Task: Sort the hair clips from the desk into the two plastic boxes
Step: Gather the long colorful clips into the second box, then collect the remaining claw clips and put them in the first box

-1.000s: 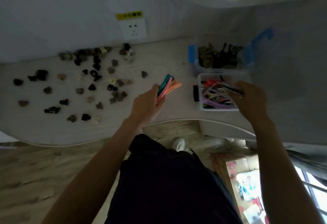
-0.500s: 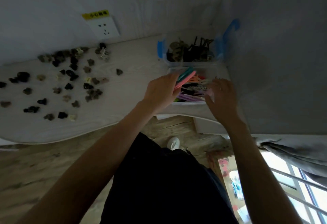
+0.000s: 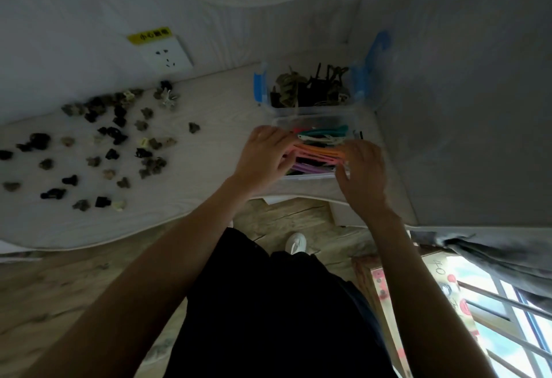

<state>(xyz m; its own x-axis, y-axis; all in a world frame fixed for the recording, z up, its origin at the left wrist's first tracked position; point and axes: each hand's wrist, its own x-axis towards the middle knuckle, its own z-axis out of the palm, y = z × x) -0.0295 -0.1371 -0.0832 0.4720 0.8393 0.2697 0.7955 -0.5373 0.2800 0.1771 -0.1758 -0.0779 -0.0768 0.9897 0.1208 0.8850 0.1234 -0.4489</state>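
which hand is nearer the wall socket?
Left. The left hand sits at the near box's left end, on the wall socket's side; the right hand is at the box's right end, farther away.

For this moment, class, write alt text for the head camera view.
Both hands, left hand and right hand, lower a bundle of long colourful clips into the near clear box. The far box holds dark clips, and small claw clips lie scattered on the desk.
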